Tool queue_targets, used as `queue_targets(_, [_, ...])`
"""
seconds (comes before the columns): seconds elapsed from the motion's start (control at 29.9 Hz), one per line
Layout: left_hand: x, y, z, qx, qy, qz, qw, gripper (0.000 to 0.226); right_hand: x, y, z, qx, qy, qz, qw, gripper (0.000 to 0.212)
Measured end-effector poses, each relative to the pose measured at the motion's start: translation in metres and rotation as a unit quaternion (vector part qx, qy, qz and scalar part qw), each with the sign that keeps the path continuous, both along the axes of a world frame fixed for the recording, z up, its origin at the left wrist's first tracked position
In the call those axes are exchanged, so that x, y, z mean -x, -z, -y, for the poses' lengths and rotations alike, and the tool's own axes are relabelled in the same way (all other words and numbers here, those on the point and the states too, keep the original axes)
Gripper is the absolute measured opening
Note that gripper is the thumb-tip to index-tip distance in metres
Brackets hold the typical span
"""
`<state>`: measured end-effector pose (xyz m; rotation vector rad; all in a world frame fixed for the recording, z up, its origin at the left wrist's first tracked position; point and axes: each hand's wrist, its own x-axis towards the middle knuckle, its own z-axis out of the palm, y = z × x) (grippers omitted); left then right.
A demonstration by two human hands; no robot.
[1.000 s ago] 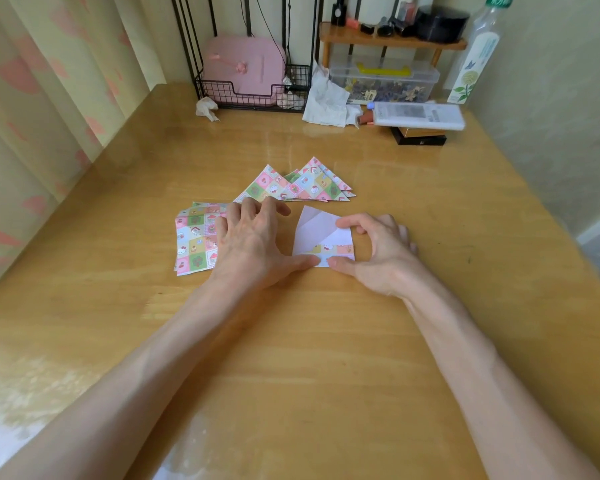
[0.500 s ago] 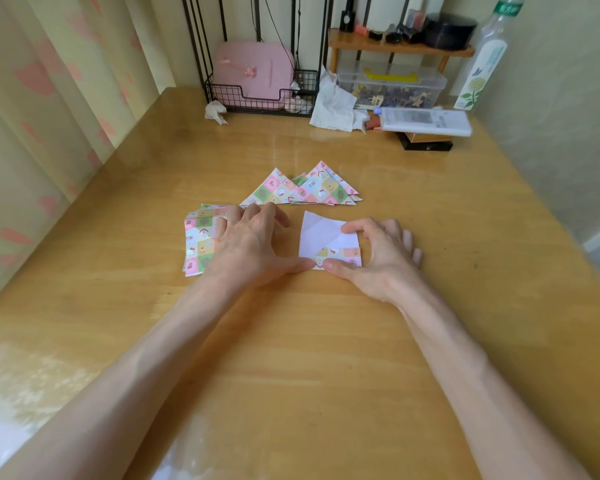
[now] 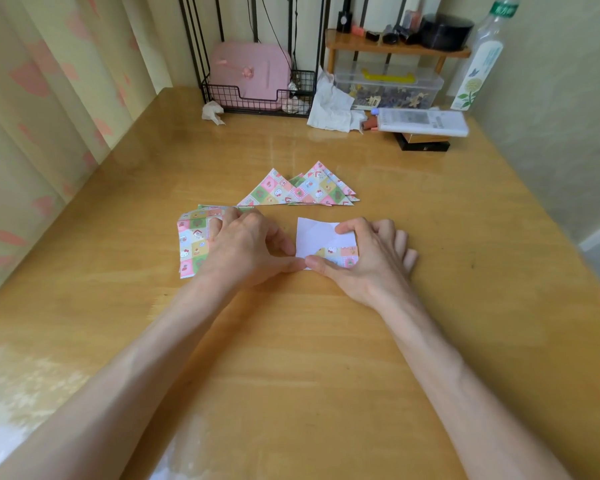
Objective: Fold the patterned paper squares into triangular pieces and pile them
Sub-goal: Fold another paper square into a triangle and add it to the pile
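Both arms are bare: the left forearm (image 3: pixel 136 375) and right forearm (image 3: pixel 447 375) run uncovered from the wrists to the lower edge of the view. They are slim, with faint tendon and vein lines along the right one. The left hand (image 3: pixel 243 251) and right hand (image 3: pixel 368 268) are bare too — knuckles stand out across their backs, the fingers are slender, and the right thumbnail looks cut short.

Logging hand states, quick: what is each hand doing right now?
Left hand: open, resting on the square stack.
Right hand: pinching the half-folded paper.
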<state>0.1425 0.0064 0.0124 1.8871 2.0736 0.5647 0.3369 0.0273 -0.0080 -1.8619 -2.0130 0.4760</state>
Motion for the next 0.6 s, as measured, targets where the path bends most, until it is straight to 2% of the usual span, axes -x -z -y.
queue_targets(0.13, [-0.001,-0.001,-0.001,0.011,0.011,-0.003,1.000,0.030,0.002,0.000,0.000,-0.007,-0.001,0.011,1.000,0.077])
queue_targets(0.3, [-0.002,-0.001,-0.001,0.005,0.010,-0.003,1.000,0.028,-0.005,-0.001,-0.003,0.004,0.000,-0.029,1.000,0.067])
queue_targets(0.37, [-0.001,-0.001,-0.001,0.007,0.011,-0.003,1.000,0.028,-0.006,0.000,-0.003,-0.010,-0.006,-0.017,1.000,0.066])
queue_targets(0.47, [-0.002,-0.002,-0.001,0.009,0.012,0.001,1.000,0.027,-0.010,-0.001,-0.006,0.008,-0.007,-0.046,0.999,0.067])
queue_targets(0.6, [-0.001,-0.001,-0.001,0.009,0.009,-0.005,1.000,0.027,-0.013,0.001,-0.006,-0.024,-0.013,-0.046,0.999,0.064])
